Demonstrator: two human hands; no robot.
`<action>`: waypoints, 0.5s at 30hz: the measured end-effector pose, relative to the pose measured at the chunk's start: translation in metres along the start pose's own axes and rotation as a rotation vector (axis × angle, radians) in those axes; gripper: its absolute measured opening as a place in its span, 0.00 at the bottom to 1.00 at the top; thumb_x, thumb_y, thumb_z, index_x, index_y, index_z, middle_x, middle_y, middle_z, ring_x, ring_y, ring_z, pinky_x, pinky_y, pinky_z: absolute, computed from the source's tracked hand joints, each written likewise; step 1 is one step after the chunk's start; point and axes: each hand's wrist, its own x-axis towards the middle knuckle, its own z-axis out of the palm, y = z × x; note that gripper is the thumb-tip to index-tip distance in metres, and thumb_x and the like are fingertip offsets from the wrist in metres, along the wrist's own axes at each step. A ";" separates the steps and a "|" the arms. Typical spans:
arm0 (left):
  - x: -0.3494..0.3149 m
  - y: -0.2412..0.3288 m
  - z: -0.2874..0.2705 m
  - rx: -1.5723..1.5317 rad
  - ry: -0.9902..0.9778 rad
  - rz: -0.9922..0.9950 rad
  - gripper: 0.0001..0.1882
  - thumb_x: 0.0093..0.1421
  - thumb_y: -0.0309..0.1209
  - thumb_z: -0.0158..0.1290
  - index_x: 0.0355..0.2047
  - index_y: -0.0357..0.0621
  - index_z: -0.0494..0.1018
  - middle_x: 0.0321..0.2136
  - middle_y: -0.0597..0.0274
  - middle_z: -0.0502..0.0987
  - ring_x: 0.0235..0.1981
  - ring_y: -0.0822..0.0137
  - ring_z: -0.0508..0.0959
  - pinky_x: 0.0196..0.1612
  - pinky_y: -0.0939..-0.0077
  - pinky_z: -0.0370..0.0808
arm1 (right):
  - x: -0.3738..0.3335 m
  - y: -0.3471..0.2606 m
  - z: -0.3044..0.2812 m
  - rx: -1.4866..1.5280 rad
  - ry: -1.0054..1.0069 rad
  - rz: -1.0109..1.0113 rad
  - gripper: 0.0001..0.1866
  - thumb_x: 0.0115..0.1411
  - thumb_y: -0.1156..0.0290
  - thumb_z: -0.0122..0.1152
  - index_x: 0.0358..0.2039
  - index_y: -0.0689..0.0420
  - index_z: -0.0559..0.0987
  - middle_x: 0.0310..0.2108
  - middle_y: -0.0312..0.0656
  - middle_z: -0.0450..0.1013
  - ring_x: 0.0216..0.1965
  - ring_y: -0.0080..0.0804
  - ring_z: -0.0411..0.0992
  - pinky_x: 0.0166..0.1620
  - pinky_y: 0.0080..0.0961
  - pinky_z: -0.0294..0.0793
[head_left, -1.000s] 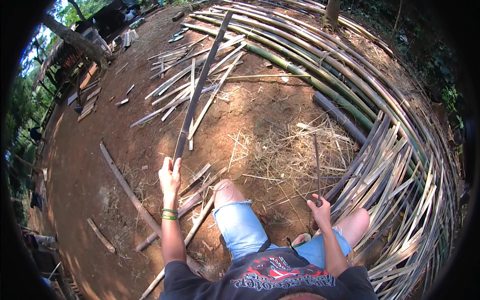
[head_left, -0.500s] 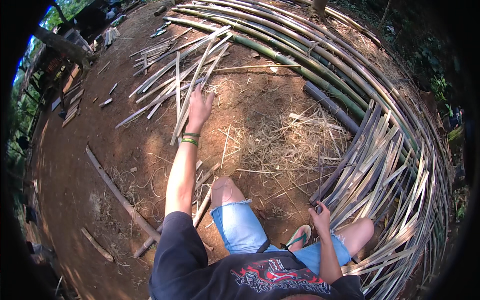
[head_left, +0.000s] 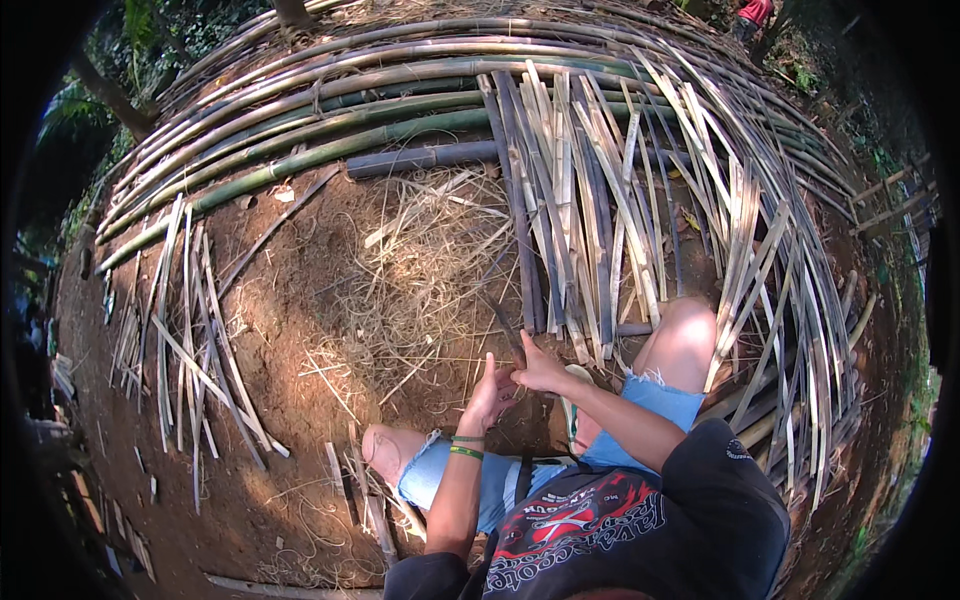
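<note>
In front of my lap my right hand (head_left: 543,369) is closed round the handle of a knife (head_left: 507,325). Its dark, narrow blade slants up and away to the left. Close beside it is my left hand (head_left: 490,396), thumb up and fingers apart, with nothing visible in it. Whether the two hands touch I cannot tell. Beyond the blade lies a heap of thin bamboo shavings (head_left: 420,265) on the soil. Split bamboo strips (head_left: 560,215) lie in a thick pile ahead and to the right, the closest ends near my right knee.
Long green bamboo poles (head_left: 330,165) run across the far side, with a dark short bamboo piece (head_left: 425,160) before them. More pale strips (head_left: 215,340) are spread on the left. Sticks (head_left: 375,510) lie beside my left knee. A tree trunk (head_left: 293,12) stands at the back.
My left hand has come back from the strips on the left, empty, to beside my right hand. The knife has moved in front of my lap. The view has turned right.
</note>
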 end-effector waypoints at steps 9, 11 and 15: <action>0.016 -0.016 0.026 -0.476 0.232 -0.032 0.18 0.71 0.42 0.45 0.35 0.37 0.69 0.24 0.59 0.73 0.24 0.63 0.76 0.26 0.69 0.76 | 0.022 0.032 -0.024 0.149 0.365 -0.060 0.23 0.60 0.54 0.60 0.47 0.59 0.80 0.44 0.51 0.78 0.44 0.44 0.77 0.49 0.36 0.74; 0.016 -0.026 0.022 -0.425 0.113 0.105 0.18 0.70 0.43 0.46 0.31 0.42 0.67 0.21 0.65 0.69 0.19 0.68 0.71 0.23 0.72 0.74 | 0.042 0.065 -0.048 0.029 0.522 0.035 0.22 0.59 0.57 0.60 0.47 0.60 0.80 0.45 0.52 0.78 0.46 0.46 0.77 0.50 0.37 0.74; 0.021 -0.031 0.011 -0.270 0.147 0.148 0.18 0.70 0.45 0.47 0.29 0.45 0.65 0.19 0.67 0.66 0.18 0.72 0.69 0.21 0.74 0.72 | 0.072 0.144 -0.081 -0.070 0.472 0.420 0.24 0.56 0.62 0.61 0.51 0.61 0.76 0.47 0.55 0.76 0.51 0.48 0.73 0.57 0.40 0.71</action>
